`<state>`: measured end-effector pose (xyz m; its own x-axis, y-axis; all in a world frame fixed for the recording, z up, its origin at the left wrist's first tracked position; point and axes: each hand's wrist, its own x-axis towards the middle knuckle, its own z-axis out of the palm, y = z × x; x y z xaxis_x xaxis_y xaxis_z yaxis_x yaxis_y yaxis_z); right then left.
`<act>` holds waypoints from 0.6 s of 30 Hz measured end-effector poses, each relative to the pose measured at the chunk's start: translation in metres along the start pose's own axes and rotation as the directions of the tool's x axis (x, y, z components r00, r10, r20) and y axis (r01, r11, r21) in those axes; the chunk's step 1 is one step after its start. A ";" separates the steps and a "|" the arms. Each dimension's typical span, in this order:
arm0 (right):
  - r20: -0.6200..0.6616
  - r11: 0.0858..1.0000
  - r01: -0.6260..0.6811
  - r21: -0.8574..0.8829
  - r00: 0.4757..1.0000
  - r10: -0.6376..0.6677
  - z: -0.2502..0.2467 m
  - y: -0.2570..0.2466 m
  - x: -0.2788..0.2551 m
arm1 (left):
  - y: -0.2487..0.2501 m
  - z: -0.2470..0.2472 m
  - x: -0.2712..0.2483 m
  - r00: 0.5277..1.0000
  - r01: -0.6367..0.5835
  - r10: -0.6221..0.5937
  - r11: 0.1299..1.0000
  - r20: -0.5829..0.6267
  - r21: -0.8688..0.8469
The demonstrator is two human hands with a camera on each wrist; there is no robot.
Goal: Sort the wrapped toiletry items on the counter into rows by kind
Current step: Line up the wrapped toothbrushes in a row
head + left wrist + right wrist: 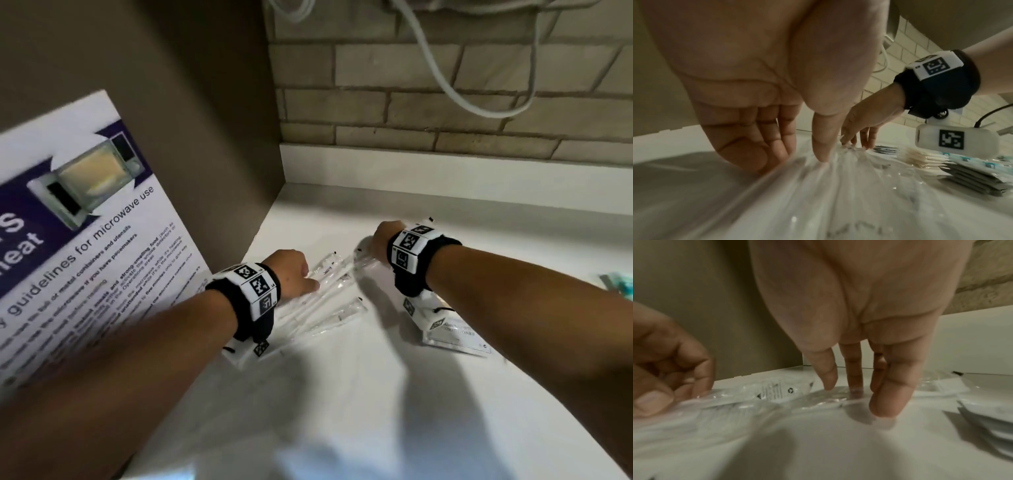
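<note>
A: Both hands are down on the white surface (394, 394), working the same fan of long clear plastic sleeves (329, 301).

B: The left hand (291, 274) first. In the left wrist view its fingers (777, 133) run straight down, tips pressing on the near edge of the clear wrappers (828, 186). Nothing is pinched; the hand is flat and released.

A: And the right hand (382, 240)?

B: Same story from its own camera: the right fingers (892, 382) extend down, tips touching the crinkled clear plastic (828, 399) just beneath them. No curl round anything. One sleeve with small black print and a recycling mark (781, 390) lies just left of those fingertips, flat on the surface.

A: So the sleeves sit between the two hands?

B: Under and between them, spread like a fan, with the far ends at the right fingers and the near ends by the left.

A: What else is out?

B: Right of the right fingers, a stack of grey flat sachets (974, 180), and beyond it pale stick-like items in blue-printed wrappers (931, 160). A flat clear packet with printed lettering (455, 337) lies under the right wrist.

A: Surroundings?

B: A purple-and-white microwave guidelines notice (78, 240) left of the left hand, on a dark panel; a beige brick-tile wall (445, 85) behind, with a white cable (479, 102) looping down.
</note>
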<state>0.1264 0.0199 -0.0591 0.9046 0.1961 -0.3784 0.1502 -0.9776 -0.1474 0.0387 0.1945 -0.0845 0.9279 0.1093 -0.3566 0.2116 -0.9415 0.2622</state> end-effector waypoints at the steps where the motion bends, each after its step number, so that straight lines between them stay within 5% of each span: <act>1: -0.015 0.997 0.002 0.080 1.000 -0.001 0.001 0.002 0.002 | -0.002 0.000 0.001 1.000 0.003 -0.003 1.000 -0.006 -0.018; 12: -0.233 0.980 -0.027 0.195 0.970 0.073 -0.021 -0.012 0.000 | -0.017 -0.018 0.026 0.981 0.087 -0.117 0.979 -0.153 -0.186; 18: -0.254 0.996 0.009 0.085 0.967 0.013 -0.008 -0.014 -0.020 | -0.003 -0.025 0.020 0.981 0.020 -0.049 0.988 -0.186 -0.155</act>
<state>0.1089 0.0294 -0.0423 0.9782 0.1574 -0.1353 0.1239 -0.9658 -0.2278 0.0641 0.2076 -0.0701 0.9573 0.2125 -0.1959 0.2750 -0.8784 0.3910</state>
